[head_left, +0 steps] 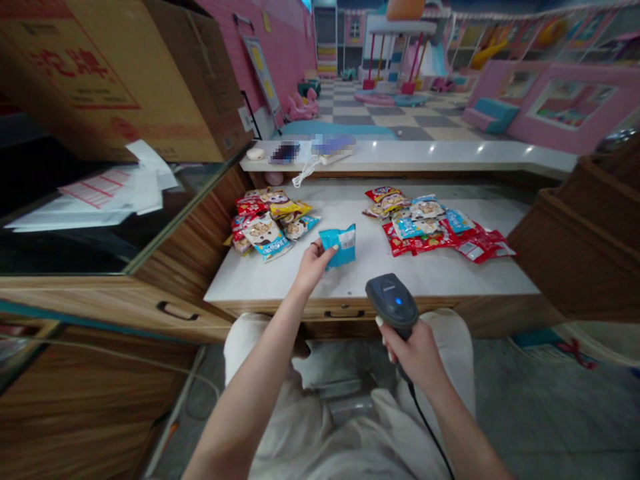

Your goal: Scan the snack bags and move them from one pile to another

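Observation:
My left hand (314, 264) pinches a small blue snack packet (340, 245) and holds it just above the white desk top (280, 277). My right hand (413, 353) is wrapped round the grip of a dark barcode scanner (391, 301), whose head points toward the packet and shows a blue light. A cable runs down from the scanner past my right forearm. One pile of snack packets (267, 223) lies on the desk to the left. Another pile of snack packets (433, 227), mostly red and blue, lies to the right.
A raised white counter (450, 157) runs behind the desk, with a white cable and small items on it. At left a big cardboard box (125, 73) and papers (115, 193) rest on a dark glass top. Wooden shelving (585, 247) stands at right. Desk drawers with handles face my knees.

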A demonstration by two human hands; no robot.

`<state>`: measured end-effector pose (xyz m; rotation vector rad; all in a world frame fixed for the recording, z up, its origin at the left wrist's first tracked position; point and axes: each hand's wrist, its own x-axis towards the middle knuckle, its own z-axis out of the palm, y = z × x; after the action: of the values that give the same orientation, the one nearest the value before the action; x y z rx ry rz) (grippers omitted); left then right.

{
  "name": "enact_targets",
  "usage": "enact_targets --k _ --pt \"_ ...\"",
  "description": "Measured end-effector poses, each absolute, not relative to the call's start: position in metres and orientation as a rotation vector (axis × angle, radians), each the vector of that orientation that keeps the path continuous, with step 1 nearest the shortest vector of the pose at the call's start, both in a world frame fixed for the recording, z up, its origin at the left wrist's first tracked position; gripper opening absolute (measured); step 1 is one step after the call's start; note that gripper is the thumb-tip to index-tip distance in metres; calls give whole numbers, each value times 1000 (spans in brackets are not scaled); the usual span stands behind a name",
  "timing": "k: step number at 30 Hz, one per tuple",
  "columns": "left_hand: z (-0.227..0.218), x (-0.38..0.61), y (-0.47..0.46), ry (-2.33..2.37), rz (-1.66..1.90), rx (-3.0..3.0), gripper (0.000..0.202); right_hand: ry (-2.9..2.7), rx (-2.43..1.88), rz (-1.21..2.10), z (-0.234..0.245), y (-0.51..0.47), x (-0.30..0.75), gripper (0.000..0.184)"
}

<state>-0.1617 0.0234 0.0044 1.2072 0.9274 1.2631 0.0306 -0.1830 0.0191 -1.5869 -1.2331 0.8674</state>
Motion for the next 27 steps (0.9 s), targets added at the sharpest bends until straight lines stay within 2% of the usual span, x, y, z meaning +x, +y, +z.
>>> enact_targets --k 5,8,13,18,27 --pt "24 -223 11 1432 1686 1601 44 -1258 -1596 932 18 -182 34 41" --pt "18 -270 0 1790 1729 1879 47 -1267 -1594 951 14 -181 35 42" --pt "-15 -326 -10 2089 1373 2062 55 -1262 -1578 993 7 -180 31 43" --pt "-31 -342 -1 2109 1036 2085 93 -1250 -1577 998 4 -179 29 41" --pt "-27 -339 40 2059 878 2184 93 -1245 -1596 953 9 -182 24 40"
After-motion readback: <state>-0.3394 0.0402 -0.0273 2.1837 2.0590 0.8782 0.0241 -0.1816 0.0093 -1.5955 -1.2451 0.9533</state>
